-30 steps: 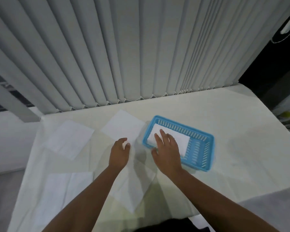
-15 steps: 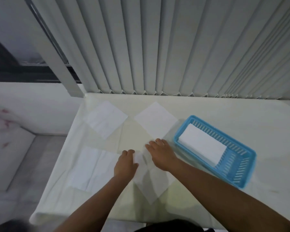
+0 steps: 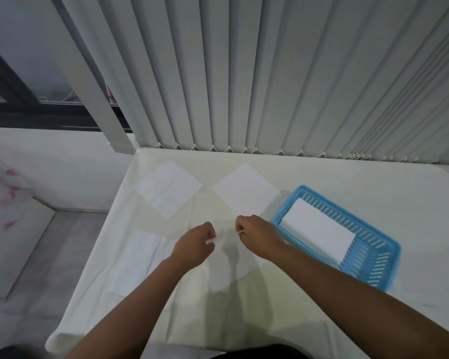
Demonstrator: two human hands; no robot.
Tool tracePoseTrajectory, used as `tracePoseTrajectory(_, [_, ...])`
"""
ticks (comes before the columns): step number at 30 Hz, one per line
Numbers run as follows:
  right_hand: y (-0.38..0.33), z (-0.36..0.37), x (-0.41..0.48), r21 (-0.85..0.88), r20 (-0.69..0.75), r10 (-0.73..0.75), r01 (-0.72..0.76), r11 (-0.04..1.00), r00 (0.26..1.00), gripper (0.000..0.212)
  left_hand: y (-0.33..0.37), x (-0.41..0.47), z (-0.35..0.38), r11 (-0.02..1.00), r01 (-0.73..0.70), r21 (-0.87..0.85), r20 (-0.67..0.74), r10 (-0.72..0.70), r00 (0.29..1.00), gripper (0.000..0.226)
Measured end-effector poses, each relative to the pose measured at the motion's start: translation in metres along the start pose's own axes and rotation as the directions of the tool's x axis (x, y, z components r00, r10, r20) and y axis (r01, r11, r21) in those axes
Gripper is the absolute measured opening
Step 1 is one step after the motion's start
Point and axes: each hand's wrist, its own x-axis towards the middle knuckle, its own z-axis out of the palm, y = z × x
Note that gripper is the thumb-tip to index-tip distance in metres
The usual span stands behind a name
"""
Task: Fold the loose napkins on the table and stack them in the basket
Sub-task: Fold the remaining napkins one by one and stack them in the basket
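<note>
In the head view, the far edge of a loose napkin [image 3: 224, 268] is pinched at its two corners by the left hand [image 3: 193, 246] and the right hand [image 3: 258, 235]. The sheet is spread on the table [image 3: 322, 177], trailing from both grips toward the person. The basket [image 3: 373, 251], with folded napkins [image 3: 319, 230] inside, is set just beside the right hand, which is judged nearer.

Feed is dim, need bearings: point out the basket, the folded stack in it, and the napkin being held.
basket [image 3: 373, 265]: head view, bare slatted floor.
folded stack [image 3: 319, 230]: head view, top sheet's middle.
held napkin [image 3: 224, 265]: head view, part below the hands.
</note>
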Motion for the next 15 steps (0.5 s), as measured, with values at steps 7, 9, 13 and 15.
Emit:
tracePoseTrajectory(7, [0.011, 0.003, -0.040, -0.158, 0.030, -0.060, 0.064, 0.985, 0.998, 0.026, -0.002, -0.023, 0.017, 0.969, 0.112, -0.219, 0.369, -0.024, 0.929, 0.061])
tracePoseTrajectory(9, [0.015, 0.007, -0.048, -0.177, 0.034, -0.061, 0.066, 0.982, 0.998, 0.029, 0.002, -0.026, 0.021, 0.967, 0.137, -0.212, 0.383, -0.047, 0.922, 0.067])
tracePoseTrajectory(13, [0.027, 0.023, -0.056, -0.199, 0.067, -0.080, 0.092, 0.976, 0.995, 0.041, 0.003, -0.024, 0.030, 0.991, 0.101, -0.089, 0.197, -0.082, 0.977, 0.045])
tracePoseTrajectory(15, [0.030, 0.033, -0.057, -0.177, 0.056, -0.077, 0.086, 0.980, 0.995, 0.042, 0.003, -0.021, 0.036, 0.997, 0.075, 0.007, 0.076, -0.076, 0.994, 0.035])
